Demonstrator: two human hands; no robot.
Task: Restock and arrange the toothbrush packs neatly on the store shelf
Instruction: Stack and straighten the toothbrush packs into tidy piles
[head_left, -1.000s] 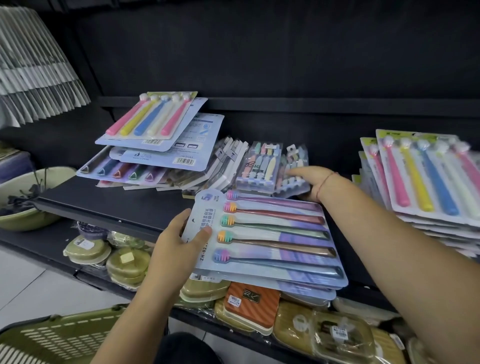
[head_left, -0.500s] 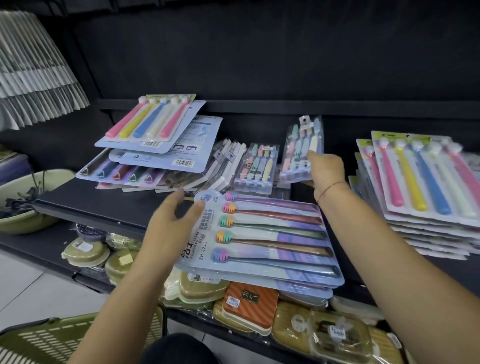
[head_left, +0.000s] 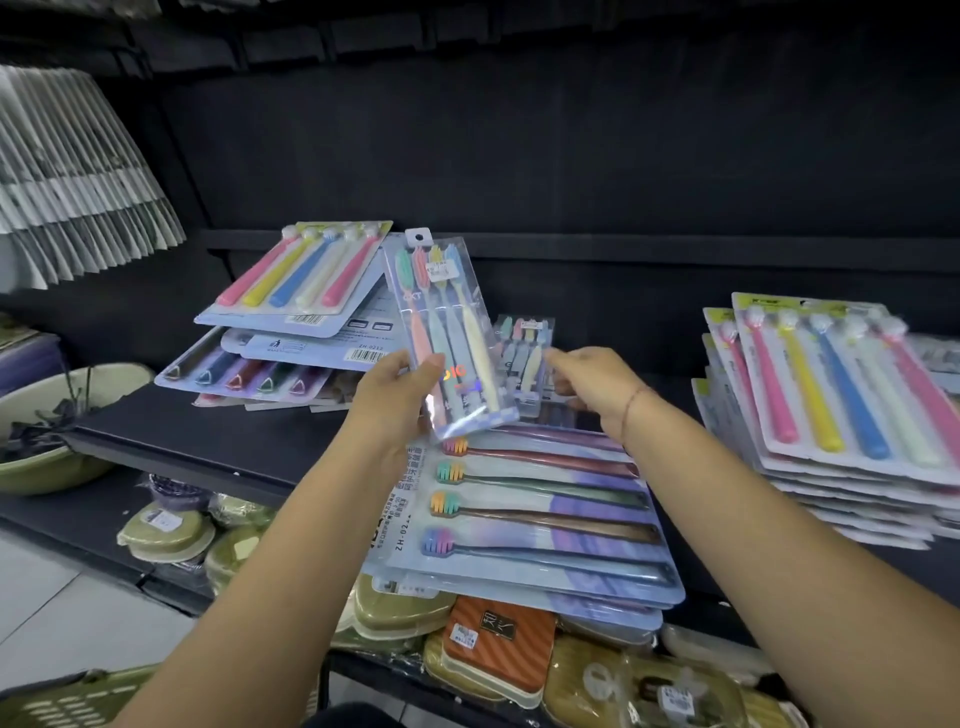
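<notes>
Head view: the left hand (head_left: 395, 400) has its fingers clamped on the lower end of a clear pack (head_left: 447, 332), holding it tilted above the middle of the shelf (head_left: 208, 436). The right hand (head_left: 587, 379), arm outstretched, reaches a second pack (head_left: 524, 353) standing nearer the back edge. Whether its fingers grip I cannot tell. Best to square both packs together before setting them down.

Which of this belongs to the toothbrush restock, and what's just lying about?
Job: clear pastel toothbrush pack in left hand; second clear pack by right hand; blue five-brush packs; right-side stack; tilted left pile.
Lying about: green basin; olive soap boxes; orange box; green basket.
</notes>
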